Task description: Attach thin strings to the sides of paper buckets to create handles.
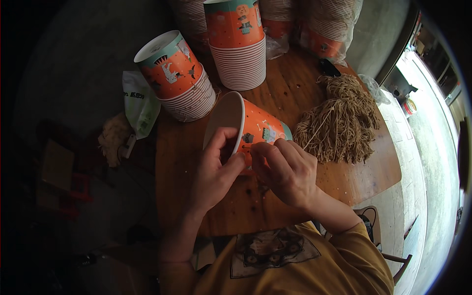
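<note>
An orange paper bucket (263,123) with a teal base band and cartoon animals lies tilted on its side above the table, its white mouth facing left. My left hand (216,164) grips its rim, fingers inside the mouth and thumb on the outer wall. Against the printed side, my right hand (287,169) is closed in a pinch. A thin pale cord (314,132) shows behind that hand, running up toward a bundle of tan cords (341,123) on the right; the pinched part itself is hidden by the fingers.
Two stacks of upside-down buckets stand beyond my hands: a leaning left stack (172,76) with cords at its side, and a taller middle stack (236,44). Plastic-wrapped stacks (329,29) are behind. A white-green bag (140,105) hangs by the left edge of the wooden table (221,214).
</note>
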Motion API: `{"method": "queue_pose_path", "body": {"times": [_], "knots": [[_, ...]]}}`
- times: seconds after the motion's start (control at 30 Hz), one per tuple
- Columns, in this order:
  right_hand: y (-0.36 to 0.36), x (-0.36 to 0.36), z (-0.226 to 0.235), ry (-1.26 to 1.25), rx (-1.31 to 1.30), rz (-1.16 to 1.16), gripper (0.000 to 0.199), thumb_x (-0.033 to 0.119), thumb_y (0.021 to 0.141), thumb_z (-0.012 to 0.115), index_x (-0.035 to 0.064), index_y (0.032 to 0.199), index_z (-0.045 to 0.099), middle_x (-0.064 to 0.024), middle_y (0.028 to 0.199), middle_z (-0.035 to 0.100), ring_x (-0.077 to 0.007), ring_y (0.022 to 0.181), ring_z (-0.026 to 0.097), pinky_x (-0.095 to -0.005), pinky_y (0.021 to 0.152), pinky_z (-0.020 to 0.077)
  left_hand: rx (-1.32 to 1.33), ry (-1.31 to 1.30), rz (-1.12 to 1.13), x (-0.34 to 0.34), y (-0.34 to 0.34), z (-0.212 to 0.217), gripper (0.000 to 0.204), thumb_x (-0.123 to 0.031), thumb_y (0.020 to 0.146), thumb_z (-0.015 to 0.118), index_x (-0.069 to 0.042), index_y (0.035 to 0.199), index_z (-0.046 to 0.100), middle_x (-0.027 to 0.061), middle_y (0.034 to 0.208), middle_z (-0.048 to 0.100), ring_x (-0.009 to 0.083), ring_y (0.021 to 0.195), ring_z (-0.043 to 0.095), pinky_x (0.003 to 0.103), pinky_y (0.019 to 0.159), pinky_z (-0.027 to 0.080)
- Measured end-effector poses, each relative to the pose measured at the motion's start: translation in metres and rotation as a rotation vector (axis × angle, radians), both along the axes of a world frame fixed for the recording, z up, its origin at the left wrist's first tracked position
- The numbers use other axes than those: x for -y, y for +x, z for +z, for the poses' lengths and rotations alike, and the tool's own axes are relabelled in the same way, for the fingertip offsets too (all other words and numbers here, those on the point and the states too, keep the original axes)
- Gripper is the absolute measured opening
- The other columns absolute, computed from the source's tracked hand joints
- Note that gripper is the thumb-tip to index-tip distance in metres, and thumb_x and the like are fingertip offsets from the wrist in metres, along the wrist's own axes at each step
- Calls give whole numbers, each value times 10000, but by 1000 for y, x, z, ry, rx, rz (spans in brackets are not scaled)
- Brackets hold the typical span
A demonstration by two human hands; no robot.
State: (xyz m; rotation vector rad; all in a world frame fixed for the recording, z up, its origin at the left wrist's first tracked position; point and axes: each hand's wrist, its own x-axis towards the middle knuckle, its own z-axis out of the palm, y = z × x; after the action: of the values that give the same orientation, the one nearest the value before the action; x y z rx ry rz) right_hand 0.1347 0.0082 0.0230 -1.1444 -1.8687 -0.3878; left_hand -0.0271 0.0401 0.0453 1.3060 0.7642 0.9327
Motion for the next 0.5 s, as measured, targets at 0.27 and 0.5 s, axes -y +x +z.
{"method": "queue_pose_path", "body": {"times": [0.27, 0.5], "knots": [[3, 5, 1, -38, -6, -29, 215, 82, 704, 715, 89, 884, 598, -27, 664, 479, -183, 546, 524, -309, 469, 437, -59, 57, -87, -5, -7, -3, 192, -52, 943, 449, -24, 1107, 545, 0, 950, 579, 45, 877, 533, 203, 802, 444], [6, 17, 1, -93, 16, 19, 261, 168, 702, 692, 82, 935, 614, -20, 682, 475, -175, 566, 534, -307, 468, 452, -101, 35, -122, 5, -7, -11, 171, -96, 950, 497, -25, 1096, 550, -5, 976, 582, 73, 901, 533, 233, 834, 437]]}}
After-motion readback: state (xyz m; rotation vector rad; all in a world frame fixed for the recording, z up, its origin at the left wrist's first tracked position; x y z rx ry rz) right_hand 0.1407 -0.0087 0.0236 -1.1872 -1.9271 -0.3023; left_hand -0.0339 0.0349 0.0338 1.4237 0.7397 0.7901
